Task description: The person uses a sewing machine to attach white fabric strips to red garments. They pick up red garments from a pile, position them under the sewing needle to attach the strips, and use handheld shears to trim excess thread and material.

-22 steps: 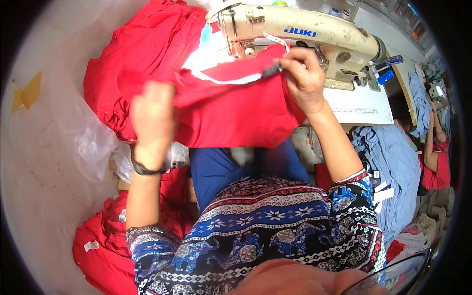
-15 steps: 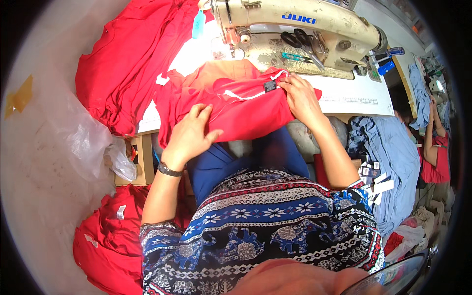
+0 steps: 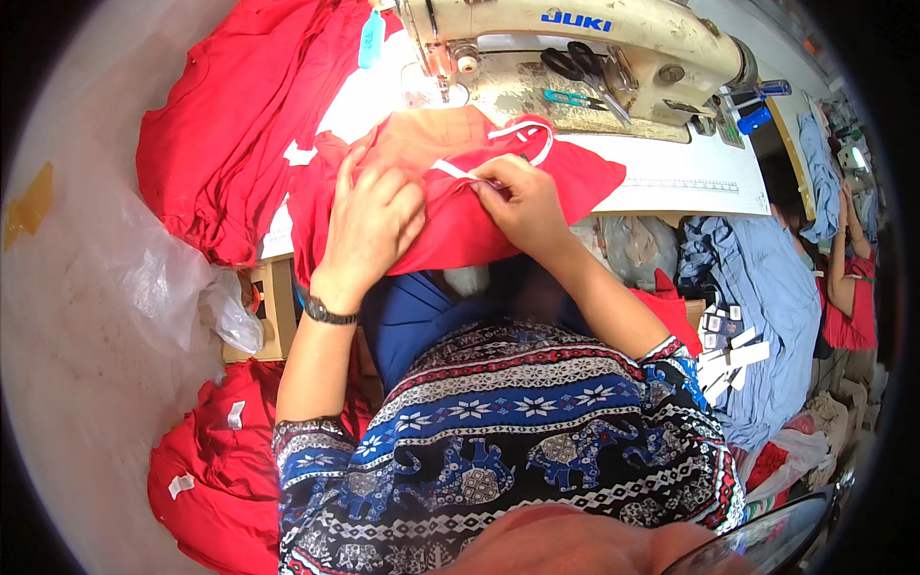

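Observation:
A red shirt (image 3: pixel 455 230) lies crumpled over the front edge of the sewing table and hangs down over my lap. White tape (image 3: pixel 454 170) runs along its neckline, curving up in a loop on the right. My right hand (image 3: pixel 522 201) is closed, pinching the neckline edge between thumb and fingers. On the cloth to the left rests my left hand (image 3: pixel 372 225), its index finger stretched out and apart from the other, bent fingers; its thumb is not plain to see. The needle area of the sewing machine (image 3: pixel 575 38) is just beyond the shirt.
Black-handled scissors (image 3: pixel 582 72) and teal thread snips (image 3: pixel 575 100) lie on the machine bed. More red garments (image 3: pixel 225 125) cover the table's left side; another red pile (image 3: pixel 216 479) sits below. Blue-grey cloth (image 3: pixel 757 316) and white tags (image 3: pixel 733 355) are at right. A co-worker's arm (image 3: pixel 843 259) shows far right.
My right hand has moved left from the shirt's right end to the middle of the neckline. My left hand has shifted up, its fingers now more bent. The dark neck label is no longer visible.

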The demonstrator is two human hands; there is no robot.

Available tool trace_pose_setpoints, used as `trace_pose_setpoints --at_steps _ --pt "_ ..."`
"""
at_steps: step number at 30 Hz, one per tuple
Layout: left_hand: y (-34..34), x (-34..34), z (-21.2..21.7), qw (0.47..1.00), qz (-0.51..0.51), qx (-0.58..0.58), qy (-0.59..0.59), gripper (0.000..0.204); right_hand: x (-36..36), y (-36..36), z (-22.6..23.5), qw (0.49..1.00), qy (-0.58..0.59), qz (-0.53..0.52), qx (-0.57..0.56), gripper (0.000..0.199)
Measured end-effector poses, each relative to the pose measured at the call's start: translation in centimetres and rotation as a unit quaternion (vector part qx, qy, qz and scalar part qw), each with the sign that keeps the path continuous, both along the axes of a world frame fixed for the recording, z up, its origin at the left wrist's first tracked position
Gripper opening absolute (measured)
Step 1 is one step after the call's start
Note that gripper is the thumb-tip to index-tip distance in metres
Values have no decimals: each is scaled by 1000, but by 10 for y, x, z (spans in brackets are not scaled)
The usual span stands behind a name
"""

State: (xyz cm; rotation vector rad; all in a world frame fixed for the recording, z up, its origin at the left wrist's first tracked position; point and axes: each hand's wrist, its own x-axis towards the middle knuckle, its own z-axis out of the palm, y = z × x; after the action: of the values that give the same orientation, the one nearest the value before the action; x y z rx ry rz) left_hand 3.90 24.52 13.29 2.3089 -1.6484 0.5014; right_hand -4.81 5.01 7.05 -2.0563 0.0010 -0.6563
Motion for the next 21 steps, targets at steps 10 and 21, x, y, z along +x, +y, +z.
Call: trace_pose_setpoints --at_steps 10,21 --pt "-32 -10 -38 853 39 -278 441 16 -6 -4 -10 961 -2 70 266 13" --pt "-39 -1 -36 875 -22 -213 435 15 -6 -4 -11 972 17 49 230 17"
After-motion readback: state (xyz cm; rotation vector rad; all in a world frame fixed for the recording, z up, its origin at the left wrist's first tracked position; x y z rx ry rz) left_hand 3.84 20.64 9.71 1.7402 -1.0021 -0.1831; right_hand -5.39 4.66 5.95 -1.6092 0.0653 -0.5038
